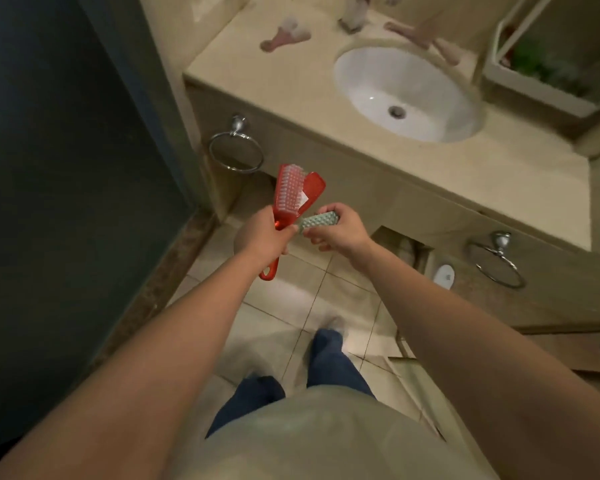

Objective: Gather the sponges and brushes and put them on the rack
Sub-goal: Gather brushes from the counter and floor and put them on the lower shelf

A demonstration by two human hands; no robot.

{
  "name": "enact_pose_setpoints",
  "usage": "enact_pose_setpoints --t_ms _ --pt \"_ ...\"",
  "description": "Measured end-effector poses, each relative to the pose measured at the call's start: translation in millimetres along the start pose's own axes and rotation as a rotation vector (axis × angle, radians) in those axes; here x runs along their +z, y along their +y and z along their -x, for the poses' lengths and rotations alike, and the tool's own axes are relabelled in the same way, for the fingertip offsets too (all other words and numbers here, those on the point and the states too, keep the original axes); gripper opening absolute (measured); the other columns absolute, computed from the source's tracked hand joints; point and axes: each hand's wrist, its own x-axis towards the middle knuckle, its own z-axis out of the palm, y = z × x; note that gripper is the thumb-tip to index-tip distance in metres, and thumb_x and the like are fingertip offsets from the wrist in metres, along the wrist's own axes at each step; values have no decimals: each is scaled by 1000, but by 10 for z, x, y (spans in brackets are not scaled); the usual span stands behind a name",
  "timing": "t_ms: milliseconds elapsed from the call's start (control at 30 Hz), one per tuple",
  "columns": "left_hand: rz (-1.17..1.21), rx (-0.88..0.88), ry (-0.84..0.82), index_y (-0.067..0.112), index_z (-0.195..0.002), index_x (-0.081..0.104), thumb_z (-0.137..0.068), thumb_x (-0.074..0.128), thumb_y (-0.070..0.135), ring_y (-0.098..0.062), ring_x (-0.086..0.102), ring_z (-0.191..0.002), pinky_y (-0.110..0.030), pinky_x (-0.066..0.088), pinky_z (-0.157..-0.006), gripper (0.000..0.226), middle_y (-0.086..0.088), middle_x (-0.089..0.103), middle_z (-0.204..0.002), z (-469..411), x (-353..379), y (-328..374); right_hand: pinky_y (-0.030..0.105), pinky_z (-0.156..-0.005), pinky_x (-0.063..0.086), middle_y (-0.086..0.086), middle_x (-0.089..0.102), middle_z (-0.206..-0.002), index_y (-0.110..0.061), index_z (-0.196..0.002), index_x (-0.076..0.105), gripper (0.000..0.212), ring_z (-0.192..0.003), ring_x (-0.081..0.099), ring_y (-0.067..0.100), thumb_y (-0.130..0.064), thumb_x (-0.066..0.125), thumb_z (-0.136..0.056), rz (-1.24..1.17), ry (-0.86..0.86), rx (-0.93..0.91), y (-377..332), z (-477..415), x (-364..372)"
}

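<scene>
We judged the gathering partly done: our left hand (260, 233) had its fingers closed around two red plastic scrubbing brushes (293, 199), our right hand (336, 230) gripped a pale green textured sponge (317, 221), both in front of the beige stone tabletop (291, 95), nothing yet racked.

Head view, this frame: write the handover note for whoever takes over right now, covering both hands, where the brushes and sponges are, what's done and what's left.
Left hand: closed on the handles of two red brushes, held over the floor.
Right hand: gripping a green sponge, its free end touching the left hand.
Counter: blurred pinkish items lie beside the sink; I cannot tell what they are.
Rack: white frame at the counter's right end; contents unclear.
Done: three items in hand.
Left: carry them to the rack, then check the counter for more.
</scene>
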Motion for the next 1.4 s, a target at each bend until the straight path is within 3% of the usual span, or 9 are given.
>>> enact_pose_setpoints --t_ms 200,267,400,567,700,867,1000,1100,1400 --pt "61 108 -76 28 -93 61 -84 69 31 -11 69 -56 -42 59 -71 12 8 71 -78 113 212 644 20 -40 42 10 59 -82 -11 -111 47 48 -55 56 15 8 74 -76 -169 128 -25 -181 346 -612" --pt "68 139 -90 28 -93 62 -83 69 31 -11 69 -54 -40 60 -70 12 8 72 -77 99 288 840 21 -42 44 7 60 -80 -11 -119 46 52 -55 57 14 5 74 -77 -167 157 -42 -236 409 -817" --pt "104 181 -110 27 -90 62 -82 71 30 -9 68 -53 -33 58 -65 13 8 71 -73 60 418 1244 23 -52 53 5 63 -95 -14 -131 45 58 -65 66 14 0 72 -81 -191 211 -79 -322 500 -1199" --pt "189 148 -130 16 -88 63 -79 74 15 -15 68 -55 -32 58 -64 14 0 70 -72 15 608 1711 29 -60 58 7 64 -103 -23 -142 36 64 -69 69 14 2 60 -88 -267 251 -79 -432 513 -1612" --pt "200 146 -159 12 -93 64 -80 71 8 -6 63 -46 -18 49 -47 15 -2 69 -70 -31 752 2051 33 -62 56 3 62 -99 -20 -141 35 57 -71 66 15 2 53 -91 -291 306 -106 -533 445 -1914" --pt "173 184 -182 13 -91 66 -79 70 10 -7 65 -51 -22 52 -59 14 0 70 -62 -118 931 2466 28 -57 52 3 65 -100 -18 -144 33 56 -72 66 14 -2 47 -92 -262 327 -143 -639 346 -2301" --pt "195 205 -189 12 -95 65 -78 73 10 -9 68 -53 -16 48 -47 19 1 71 -67 -258 1037 2740 30 -60 52 5 66 -95 -17 -145 33 57 -71 65 16 -4 47 -91 -270 346 -156 -715 207 -2585" --pt "233 189 -178 13 -92 64 -76 75 9 -11 69 -53 -23 54 -53 19 -3 71 -77 -386 1134 2893 30 -60 52 8 66 -99 -18 -145 32 57 -73 65 18 -4 47 -92 -274 349 -177 -742 89 -2769" --pt "332 142 -194 20 -87 62 -78 76 11 -6 65 -48 -16 48 -45 19 -1 70 -79 -755 1524 3244 26 -61 53 3 68 -93 -22 -134 41 37 -73 65 15 -14 47 -98 -266 383 -190 -735 -159 -3224"
